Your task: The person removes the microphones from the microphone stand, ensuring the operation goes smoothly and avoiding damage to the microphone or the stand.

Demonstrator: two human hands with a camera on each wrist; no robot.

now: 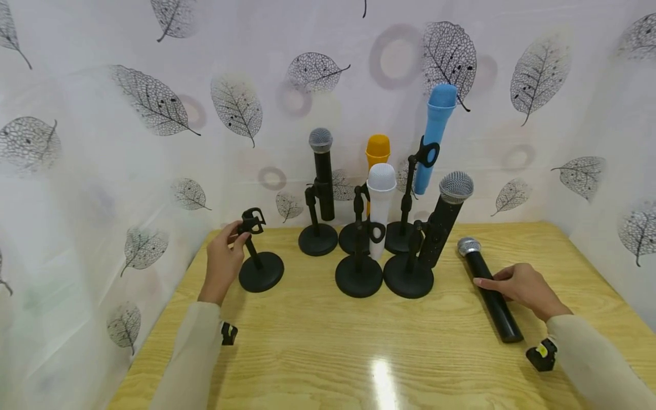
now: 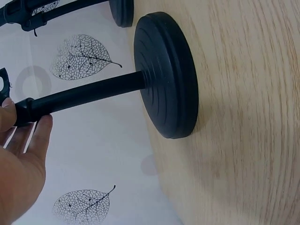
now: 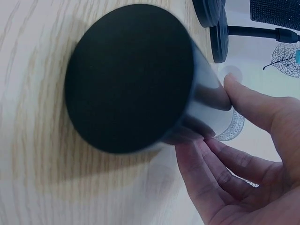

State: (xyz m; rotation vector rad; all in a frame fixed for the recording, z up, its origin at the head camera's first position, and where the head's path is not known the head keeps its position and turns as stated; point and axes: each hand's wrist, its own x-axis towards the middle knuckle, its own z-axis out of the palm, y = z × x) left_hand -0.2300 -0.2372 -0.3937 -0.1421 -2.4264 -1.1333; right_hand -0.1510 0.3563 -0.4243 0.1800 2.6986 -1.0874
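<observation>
On the left of the head view, my left hand (image 1: 221, 263) pinches the upper end of a black desktop microphone stand (image 1: 261, 272), just below its holder clip (image 1: 253, 221), which holds nothing. The left wrist view shows thumb and fingers around the top of the stand's post (image 2: 89, 93), its round base (image 2: 164, 77) upright on the table. At the right, my right hand (image 1: 525, 288) holds a black microphone (image 1: 493, 302) with a silver mesh head by its body, thumb on one side and fingers on the other. In the right wrist view, the microphone's flat end (image 3: 131, 79) faces the camera close to the tabletop.
Between the hands stand several black stands with microphones: black (image 1: 324, 176), orange (image 1: 378, 147), white (image 1: 380, 196), blue (image 1: 437, 122) and a larger black one (image 1: 445, 225). A leaf-patterned curtain (image 1: 277, 34) borders the wooden table (image 1: 297, 347) behind and at both sides.
</observation>
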